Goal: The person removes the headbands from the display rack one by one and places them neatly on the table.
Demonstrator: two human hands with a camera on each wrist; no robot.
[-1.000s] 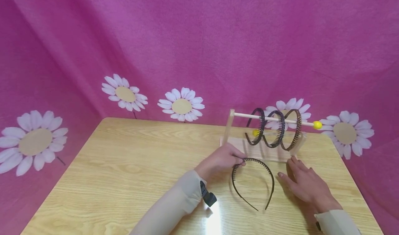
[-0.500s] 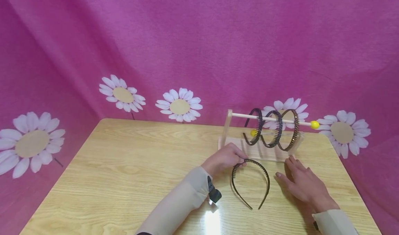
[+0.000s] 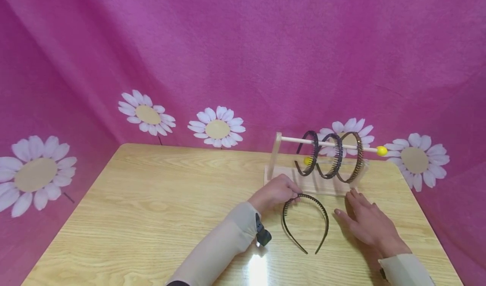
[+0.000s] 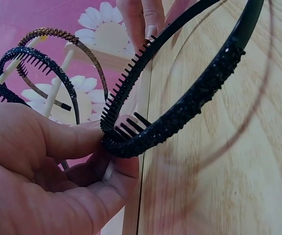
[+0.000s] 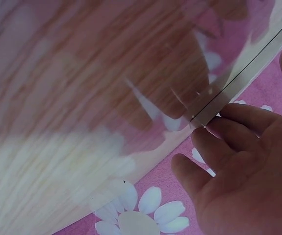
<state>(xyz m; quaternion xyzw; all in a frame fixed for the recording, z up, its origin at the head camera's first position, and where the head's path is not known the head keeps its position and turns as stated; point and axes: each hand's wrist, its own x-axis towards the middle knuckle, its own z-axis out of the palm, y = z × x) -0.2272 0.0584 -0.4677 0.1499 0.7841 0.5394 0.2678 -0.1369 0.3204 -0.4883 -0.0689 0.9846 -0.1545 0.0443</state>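
Between thumb and fingers my left hand (image 3: pixel 276 192) pinches a black toothed headband (image 3: pixel 325 218) by its curved top, the two ends pointing toward me. The left wrist view shows dark sparkly beads along the outside of this headband (image 4: pixel 194 105). Behind it stands a wooden rack (image 3: pixel 277 155), whose upper rod carries two dark headbands (image 3: pixel 315 153) and a brown-gold one (image 3: pixel 358 159). My right hand (image 3: pixel 373 225) has its fingers extended, fingertips right at the front right corner of the rack's base (image 3: pixel 326 187). In the right wrist view the fingers of this hand (image 5: pixel 239 161) meet that base edge.
A yellow ball (image 3: pixel 382 151) caps the upper rod's right end, and another yellow ball (image 3: pixel 308 161) shows lower down behind the headbands. All stands on a wood-grain table (image 3: pixel 159 206). A pink curtain (image 3: pixel 243 58) with white daisies hangs behind and at both sides.
The held headband has turned slightly, its ends shifting left, while my left forearm has moved a little to the right. The whole head view has drifted slightly; my right hand keeps its place by the rack.
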